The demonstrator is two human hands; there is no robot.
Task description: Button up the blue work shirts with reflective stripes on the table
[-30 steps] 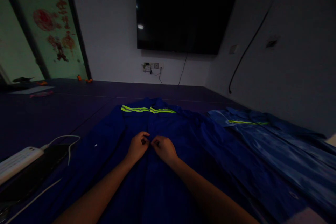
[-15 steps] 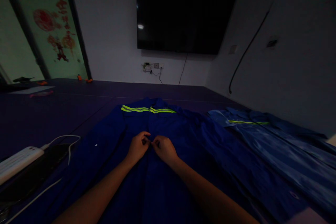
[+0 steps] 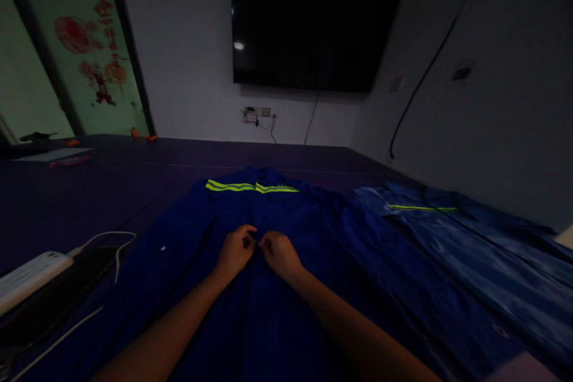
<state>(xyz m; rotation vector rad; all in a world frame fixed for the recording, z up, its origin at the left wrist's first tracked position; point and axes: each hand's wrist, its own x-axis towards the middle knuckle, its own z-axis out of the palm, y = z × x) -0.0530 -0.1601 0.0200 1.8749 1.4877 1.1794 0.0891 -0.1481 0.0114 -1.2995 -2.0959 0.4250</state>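
Note:
A dark blue work jacket (image 3: 286, 215) with yellow-green reflective stripes across its chest lies spread out, front up, collar pointing away from me. Both my hands meet over its middle front seam, below the stripes. My left hand (image 3: 236, 249) is closed, thumb and fingers pinching the jacket's front edge. Close beside it on the right, my right hand (image 3: 280, 252) pinches the cloth at the same spot. Whatever small part lies between the fingertips, perhaps a fastening, is too dark and small to make out.
A lighter blue garment (image 3: 474, 245) with a yellow stripe lies to the right. At left are a white power strip (image 3: 36, 277), a white cable (image 3: 117, 256) and a dark flat object (image 3: 58, 304). A television (image 3: 313, 27) hangs on the far wall.
Almost nothing differs; both hands stay at the jacket's front seam, with only a slight shift of the fingertips and of the camera view.

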